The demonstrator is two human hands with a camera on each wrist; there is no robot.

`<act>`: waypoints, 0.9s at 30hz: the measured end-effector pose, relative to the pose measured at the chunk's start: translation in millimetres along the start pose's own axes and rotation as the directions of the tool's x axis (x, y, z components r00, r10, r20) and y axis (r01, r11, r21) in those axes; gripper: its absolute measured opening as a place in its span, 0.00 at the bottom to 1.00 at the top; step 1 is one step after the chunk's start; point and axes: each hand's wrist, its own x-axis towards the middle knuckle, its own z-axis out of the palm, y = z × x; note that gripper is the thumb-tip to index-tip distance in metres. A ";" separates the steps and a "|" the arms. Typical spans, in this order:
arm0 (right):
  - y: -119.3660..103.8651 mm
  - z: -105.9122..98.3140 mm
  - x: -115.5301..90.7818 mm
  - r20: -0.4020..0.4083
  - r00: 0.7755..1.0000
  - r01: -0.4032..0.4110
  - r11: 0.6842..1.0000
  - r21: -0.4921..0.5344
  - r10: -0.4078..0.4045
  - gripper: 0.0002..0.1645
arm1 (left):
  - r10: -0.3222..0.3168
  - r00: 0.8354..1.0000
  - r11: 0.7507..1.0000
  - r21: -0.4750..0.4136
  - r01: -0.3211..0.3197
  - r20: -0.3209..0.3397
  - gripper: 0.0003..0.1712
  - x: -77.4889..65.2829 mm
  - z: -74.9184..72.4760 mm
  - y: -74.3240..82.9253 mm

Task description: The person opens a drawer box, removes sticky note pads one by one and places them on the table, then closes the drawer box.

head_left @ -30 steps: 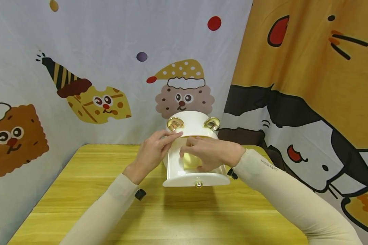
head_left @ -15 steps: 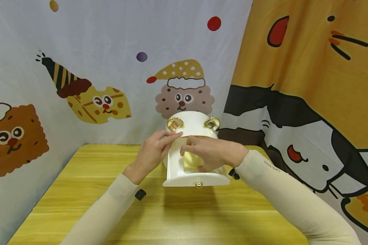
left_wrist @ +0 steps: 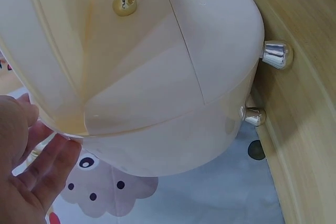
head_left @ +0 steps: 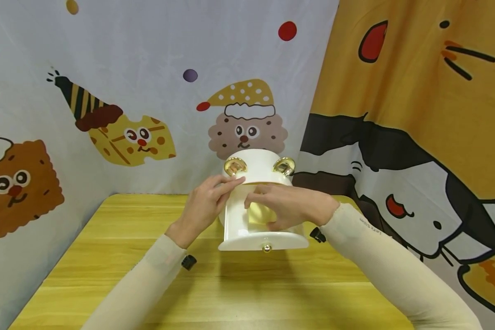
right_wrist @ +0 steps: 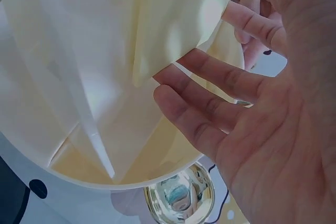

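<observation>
A white rounded box (head_left: 257, 160) with gold ear-like rings stands at the middle of the table, its drawer (head_left: 235, 224) pulled out towards me. My right hand (head_left: 288, 204) reaches over the drawer and holds a pale yellow square pad (head_left: 260, 214) between thumb and fingers. In the right wrist view, the thumb lies along one edge of the pad (right_wrist: 178, 24) and fingertips meet its other edges. My left hand (head_left: 208, 201) touches the box's upper left rim with extended fingers. From the left wrist view, those fingertips (left_wrist: 73, 148) sit right at the rim.
Gold knobs (left_wrist: 125, 4) dot the box front, and short metallic feet (left_wrist: 277, 55) hold it on the wooden table (head_left: 140, 266). Behind stands a white cartoon-print cloth (head_left: 148, 55); an orange cat-print curtain (head_left: 396, 91) hangs on the right.
My right hand and forearm have shifted slightly to the right, with the yellow pad moving a little the same way. The left hand and the box look unchanged.
</observation>
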 end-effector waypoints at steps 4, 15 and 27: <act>1.2 -0.9 -4.1 -0.015 1.000 -0.014 1.000 0.023 0.014 0.42 | 0.002 1.000 1.000 0.007 -0.002 -0.009 0.25 -0.7 0.6 0.8; 1.8 -3.6 -14.7 -0.082 0.996 -0.017 0.999 0.032 0.019 0.42 | 0.016 1.000 0.999 0.031 -0.015 -0.020 0.27 -0.8 1.2 1.1; 4.8 0.8 -21.9 -0.108 0.994 -0.017 1.000 0.020 0.019 0.40 | 0.000 1.000 1.000 0.024 0.000 -0.005 0.26 -1.3 1.5 1.3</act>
